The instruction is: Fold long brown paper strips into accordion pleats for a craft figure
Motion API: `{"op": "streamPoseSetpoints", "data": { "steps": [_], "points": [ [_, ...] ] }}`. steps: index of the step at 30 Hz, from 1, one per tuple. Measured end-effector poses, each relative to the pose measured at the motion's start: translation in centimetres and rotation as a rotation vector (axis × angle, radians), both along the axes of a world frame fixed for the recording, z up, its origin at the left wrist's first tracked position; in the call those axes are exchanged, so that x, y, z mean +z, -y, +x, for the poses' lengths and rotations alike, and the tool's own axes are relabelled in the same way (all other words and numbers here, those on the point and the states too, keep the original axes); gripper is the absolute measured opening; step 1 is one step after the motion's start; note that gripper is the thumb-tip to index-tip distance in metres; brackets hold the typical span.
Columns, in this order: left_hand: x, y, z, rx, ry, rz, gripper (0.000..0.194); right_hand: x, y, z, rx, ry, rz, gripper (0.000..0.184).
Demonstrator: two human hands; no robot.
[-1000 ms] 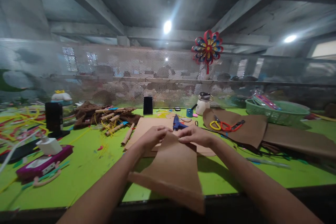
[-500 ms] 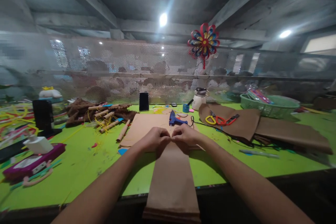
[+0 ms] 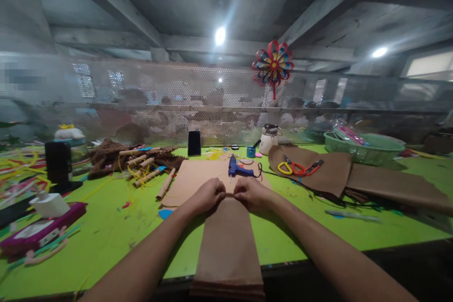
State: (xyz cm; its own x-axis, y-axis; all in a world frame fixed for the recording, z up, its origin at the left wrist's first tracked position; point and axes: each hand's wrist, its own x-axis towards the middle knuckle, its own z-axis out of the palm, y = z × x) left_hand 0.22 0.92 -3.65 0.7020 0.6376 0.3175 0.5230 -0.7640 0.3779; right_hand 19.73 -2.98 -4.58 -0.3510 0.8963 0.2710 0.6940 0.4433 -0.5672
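Observation:
A long folded strip of brown paper (image 3: 228, 240) runs from the middle of the table toward me, its layered near end hanging past the table edge. My left hand (image 3: 211, 194) pinches the left side of its far end. On the right side of that same end, my right hand (image 3: 250, 192) has its fingers closed. A narrow fold shows between the two hands. Beyond them lies a flat tan paper sheet (image 3: 191, 177), partly covered by my hands. A blue glue gun (image 3: 239, 167) rests on the sheet just past my fingers.
Brown paper (image 3: 311, 179) lies at the right with scissors (image 3: 300, 168) on it. Behind stand a green basket (image 3: 364, 148), a white jug (image 3: 269, 140) and a phone (image 3: 194, 143). Rolled paper tubes (image 3: 145, 167) and a purple power strip (image 3: 46, 229) occupy the left.
My hands have moved slightly apart along the strip's far end, and a narrow fold now shows between them. The camera view has tilted up a little.

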Motion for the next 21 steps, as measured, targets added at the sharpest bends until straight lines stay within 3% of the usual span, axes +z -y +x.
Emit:
{"op": "streamPoseSetpoints", "data": {
  "steps": [4, 9, 14, 21],
  "points": [
    [-0.4, -0.2, 0.7, -0.054, -0.021, 0.066, 0.024, -0.1, -0.4, 0.1, -0.007, 0.026, 0.028, 0.015],
    [-1.1, -1.6, 1.4, -0.025, -0.022, 0.119, 0.027, 0.2, -0.9, 0.2, 0.042, 0.142, 0.140, 0.014],
    [-1.1, -1.2, 0.9, -0.053, -0.029, 0.146, 0.025, 0.4, 0.1, -0.3, -0.022, 0.253, 0.252, 0.014],
    [-1.4, -1.4, 0.3, -0.034, 0.015, -0.041, 0.022, 0.8, 1.0, -0.7, -0.019, 0.321, 0.283, 0.017]
  ]
}}
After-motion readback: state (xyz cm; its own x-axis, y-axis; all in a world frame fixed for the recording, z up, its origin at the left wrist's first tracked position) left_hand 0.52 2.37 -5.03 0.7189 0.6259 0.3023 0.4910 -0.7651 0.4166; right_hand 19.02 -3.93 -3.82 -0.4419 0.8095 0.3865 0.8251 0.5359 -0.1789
